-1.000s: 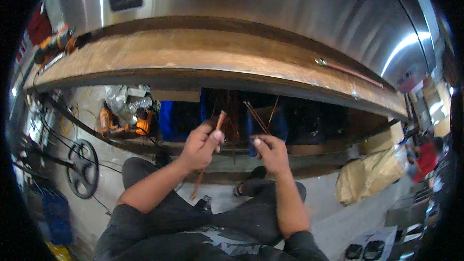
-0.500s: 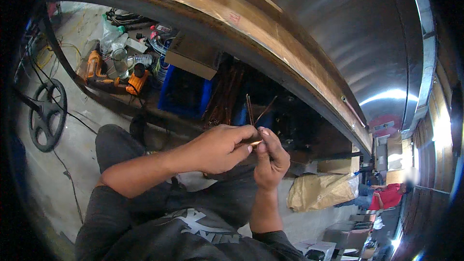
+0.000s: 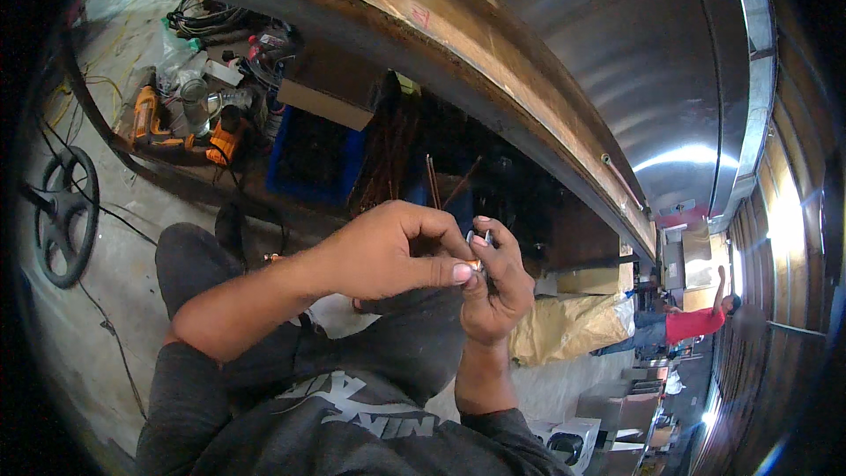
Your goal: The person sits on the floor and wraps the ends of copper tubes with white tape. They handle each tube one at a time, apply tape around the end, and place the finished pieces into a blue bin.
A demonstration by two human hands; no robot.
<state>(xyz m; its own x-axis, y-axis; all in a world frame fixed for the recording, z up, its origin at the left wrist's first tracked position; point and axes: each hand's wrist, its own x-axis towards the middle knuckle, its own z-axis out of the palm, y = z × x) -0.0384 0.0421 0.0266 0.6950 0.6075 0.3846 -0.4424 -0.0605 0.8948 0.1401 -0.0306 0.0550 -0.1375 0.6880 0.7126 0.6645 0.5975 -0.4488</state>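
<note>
the left hand (image 3: 401,249) is drawing its thumb and bent fingers into a nearly closed pinch on a small copper-coloured piece (image 3: 476,265), which is showing between the two sets of fingertips, most of it being hidden; the right hand (image 3: 498,286) is curling half closed, meeting the left one there and gripping a silvery bit (image 3: 487,236) among its fingers. beyond the hands, the wooden counter (image 3: 423,16) is slanting from the upper left down to the right, its edge looking scuffed and worn, with a thin copper pipe (image 3: 624,181) lying along it, ahead and to the right. behind it a shiny metal panel (image 3: 634,62) is catching the light. under the counter, just past the hands, slim copper rods (image 3: 434,181) are sticking up; farther left a blue bin (image 3: 280,163) is sitting below a cardboard box (image 3: 324,107), and orange power tools (image 3: 145,115) are lying beyond the left forearm. well to the left of the hands a black handwheel (image 3: 66,251) is standing over the grey floor (image 3: 106,335). near the right hand a tan sack (image 3: 573,328) is slumping, and farther right a person in a red top (image 3: 692,326) is standing with an arm raised.
</note>
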